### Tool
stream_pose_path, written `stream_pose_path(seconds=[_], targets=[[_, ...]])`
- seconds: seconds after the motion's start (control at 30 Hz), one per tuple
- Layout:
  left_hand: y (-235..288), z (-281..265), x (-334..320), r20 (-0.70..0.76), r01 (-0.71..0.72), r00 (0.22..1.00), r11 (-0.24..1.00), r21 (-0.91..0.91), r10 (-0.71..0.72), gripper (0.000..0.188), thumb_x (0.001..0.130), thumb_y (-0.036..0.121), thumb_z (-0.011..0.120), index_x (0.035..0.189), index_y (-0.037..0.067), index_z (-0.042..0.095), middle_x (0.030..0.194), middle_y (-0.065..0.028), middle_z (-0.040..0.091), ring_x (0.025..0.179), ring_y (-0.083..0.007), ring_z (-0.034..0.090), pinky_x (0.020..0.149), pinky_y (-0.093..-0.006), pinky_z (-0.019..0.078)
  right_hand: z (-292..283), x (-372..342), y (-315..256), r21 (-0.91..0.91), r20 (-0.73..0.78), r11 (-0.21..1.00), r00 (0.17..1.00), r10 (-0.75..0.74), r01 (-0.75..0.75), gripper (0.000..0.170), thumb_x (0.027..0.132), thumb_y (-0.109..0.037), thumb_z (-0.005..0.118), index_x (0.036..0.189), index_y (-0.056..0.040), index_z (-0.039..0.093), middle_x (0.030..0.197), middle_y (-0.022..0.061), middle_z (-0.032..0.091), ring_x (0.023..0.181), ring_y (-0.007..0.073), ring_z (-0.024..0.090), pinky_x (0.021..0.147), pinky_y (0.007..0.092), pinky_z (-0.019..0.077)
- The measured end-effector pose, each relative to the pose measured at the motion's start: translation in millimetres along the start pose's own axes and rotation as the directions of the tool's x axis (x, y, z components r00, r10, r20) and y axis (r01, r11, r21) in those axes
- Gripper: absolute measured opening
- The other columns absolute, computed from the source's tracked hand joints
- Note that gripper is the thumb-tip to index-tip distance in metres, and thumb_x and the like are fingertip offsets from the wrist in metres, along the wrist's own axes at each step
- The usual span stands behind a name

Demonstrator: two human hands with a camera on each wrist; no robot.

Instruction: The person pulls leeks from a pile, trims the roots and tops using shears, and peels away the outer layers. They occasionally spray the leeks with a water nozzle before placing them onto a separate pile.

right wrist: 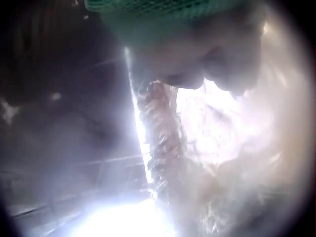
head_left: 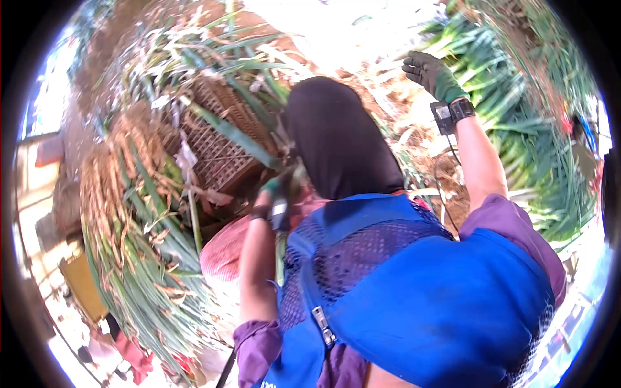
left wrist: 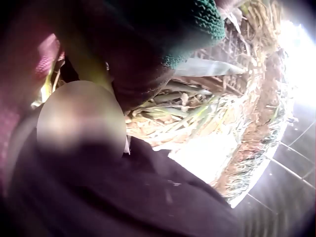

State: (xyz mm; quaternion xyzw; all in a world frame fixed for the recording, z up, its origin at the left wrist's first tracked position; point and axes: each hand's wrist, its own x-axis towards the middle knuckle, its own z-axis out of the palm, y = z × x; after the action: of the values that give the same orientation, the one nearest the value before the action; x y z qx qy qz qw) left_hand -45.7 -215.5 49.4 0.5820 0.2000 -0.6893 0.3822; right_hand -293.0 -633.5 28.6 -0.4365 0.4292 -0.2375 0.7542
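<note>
My left hand (head_left: 284, 185), in a dark glove with a green cuff, is low beside the dark-clothed knee. It grips a green onion (head_left: 242, 137), whose long green leaf slants up and left over a lattice crate. In the left wrist view the glove is dark and close, with a blurred yellow-green stalk (left wrist: 94, 64) at its fingers. My gloved right hand (head_left: 430, 72) is stretched forward with its fingers extended, holding nothing. It hovers at the near side of a row of green onions (head_left: 511, 123). The right wrist view shows its fingers (right wrist: 192, 74) blurred against bright light.
A brown lattice crate (head_left: 223, 139) stands ahead on the left, strewn with leaves. A large heap of green onions with dry roots (head_left: 139, 213) lies left of it. A reddish ribbed cushion-like thing (head_left: 226, 249) is beside the left forearm. Dry peelings (head_left: 414, 139) cover the ground right of the knee.
</note>
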Motion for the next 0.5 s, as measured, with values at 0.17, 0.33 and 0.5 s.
stream_pose_path(seconds=[0.17, 0.33, 0.5], targets=[[-22.5, -31.4, 90.4, 0.507, -0.464, 0.692, -0.222, 0.857, 0.513, 0.026, 0.089, 0.010, 0.055, 0.112, 0.004, 0.065, 0.110, -0.0168, 0.067, 0.104, -0.0317, 0.064, 0.087, -0.0356, 0.0507, 173.3, -55.4, -44.7, -0.393, 0.392, 0.879, 0.914, -0.106, 0.270, 0.034, 0.095, -0.026, 0.059, 0.120, -0.0040, 0.061, 0.102, 0.0054, 0.066, 0.092, 0.0141, 0.065, 0.081, 0.0285, 0.0534], [-2.1, -35.0, -5.7, 0.207, -0.675, 0.720, 0.738, -0.011, 0.662, 0.019, 0.092, 0.016, 0.056, 0.105, 0.004, 0.064, 0.097, -0.0030, 0.066, 0.089, -0.0141, 0.060, 0.077, -0.0275, 0.0473, 256.5, -86.2, -46.1, -0.321, 0.737, 0.811, 0.667, -0.109, 0.489, 0.037, 0.096, -0.023, 0.059, 0.125, 0.0000, 0.057, 0.106, 0.0029, 0.064, 0.094, 0.0111, 0.059, 0.086, 0.0261, 0.0477], [11.9, -33.3, -81.6, 0.085, -0.867, 0.498, 0.494, 0.060, 0.863, 0.028, 0.091, 0.014, 0.064, 0.115, 0.002, 0.056, 0.094, -0.0002, 0.061, 0.081, -0.0084, 0.056, 0.070, -0.0238, 0.0463, 320.9, -21.8, 66.3, 0.023, 0.852, 0.936, 0.484, -0.202, 0.350, 0.044, 0.094, -0.029, 0.062, 0.126, 0.0005, 0.053, 0.110, -0.0002, 0.060, 0.101, 0.0085, 0.054, 0.091, 0.0252, 0.0423]])
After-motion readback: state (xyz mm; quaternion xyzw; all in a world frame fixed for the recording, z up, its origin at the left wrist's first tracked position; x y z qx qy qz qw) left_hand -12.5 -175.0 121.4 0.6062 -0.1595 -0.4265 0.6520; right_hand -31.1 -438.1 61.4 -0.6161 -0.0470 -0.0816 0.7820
